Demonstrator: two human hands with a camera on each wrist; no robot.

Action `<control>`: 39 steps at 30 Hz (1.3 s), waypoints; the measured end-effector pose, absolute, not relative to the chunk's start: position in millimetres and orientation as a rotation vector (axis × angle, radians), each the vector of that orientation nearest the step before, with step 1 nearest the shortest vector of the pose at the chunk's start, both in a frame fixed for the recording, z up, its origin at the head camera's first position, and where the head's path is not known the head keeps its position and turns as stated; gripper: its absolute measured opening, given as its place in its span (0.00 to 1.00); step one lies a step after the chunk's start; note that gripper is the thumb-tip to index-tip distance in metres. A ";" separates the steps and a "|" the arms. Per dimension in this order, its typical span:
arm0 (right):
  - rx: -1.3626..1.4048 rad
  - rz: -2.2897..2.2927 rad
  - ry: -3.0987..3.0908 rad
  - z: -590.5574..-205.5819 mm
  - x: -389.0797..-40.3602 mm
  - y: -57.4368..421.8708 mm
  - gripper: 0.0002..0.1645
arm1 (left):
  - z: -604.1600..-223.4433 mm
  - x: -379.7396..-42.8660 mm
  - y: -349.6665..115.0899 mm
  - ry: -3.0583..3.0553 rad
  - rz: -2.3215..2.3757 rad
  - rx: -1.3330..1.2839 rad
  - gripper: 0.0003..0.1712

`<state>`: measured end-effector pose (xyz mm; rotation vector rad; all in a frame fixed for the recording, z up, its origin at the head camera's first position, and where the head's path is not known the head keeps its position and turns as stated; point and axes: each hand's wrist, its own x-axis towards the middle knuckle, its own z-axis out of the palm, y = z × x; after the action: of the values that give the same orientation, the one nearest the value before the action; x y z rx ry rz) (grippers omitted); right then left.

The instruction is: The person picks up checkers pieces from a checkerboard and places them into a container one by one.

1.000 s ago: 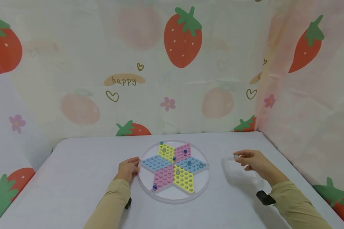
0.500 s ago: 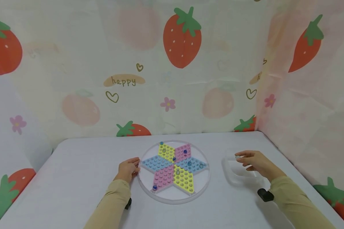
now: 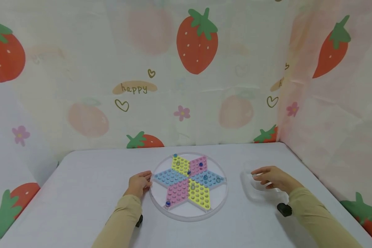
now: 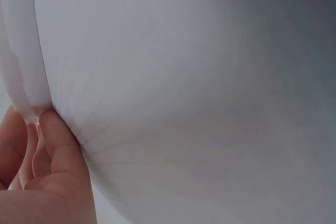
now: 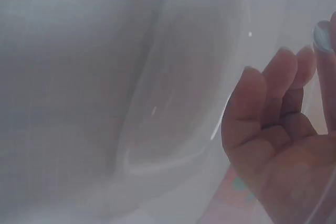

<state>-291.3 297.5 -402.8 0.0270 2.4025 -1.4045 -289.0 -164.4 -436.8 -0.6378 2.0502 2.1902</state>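
Observation:
A round clear Chinese checkers board (image 3: 159, 206) with a pink, yellow and blue star lies mid-table, several glass marbles sitting in its holes, such as a dark blue marble (image 3: 168, 204) at the near left point. My left hand (image 3: 138, 184) grips the board's left rim; in the left wrist view the thumb (image 4: 60, 135) presses at the edge. Over a clear plastic box to the right, my right hand (image 3: 274, 178) pinches a pale glass marble (image 5: 322, 36) between thumb and forefinger. Its other fingers are loosely bent.
The clear box (image 3: 251, 197) stands right of the board, partly under my right hand. A white cloth covers the table (image 3: 90, 193). Behind and at the right hang strawberry-print curtains (image 3: 198, 127).
My right hand has dropped slightly toward me over the box, with the marble still pinched. The left hand and the marbles on the board stay in place.

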 end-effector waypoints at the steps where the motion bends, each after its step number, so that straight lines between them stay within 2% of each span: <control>1: 0.025 -1.400 2.403 -403.8 -291.9 296.8 0.29 | -437.2 -289.3 -164.7 2.052 2.188 -0.642 0.32; 17: 0.115 -1.385 2.389 -415.4 -298.4 297.2 0.23 | -434.6 -286.9 -162.5 2.057 2.182 -0.630 0.33; 27: 0.144 -1.377 2.387 -417.0 -297.6 298.0 0.22 | -452.1 -300.6 -172.8 2.037 2.191 -0.624 0.32; 39: 0.046 -1.433 2.376 -406.9 -296.2 304.8 0.30 | -433.2 -286.0 -162.0 2.055 2.188 -0.634 0.31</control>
<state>-296.2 304.8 -406.9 0.0457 2.3764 -1.4332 -286.0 -162.0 -433.2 -0.6336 2.0552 2.1883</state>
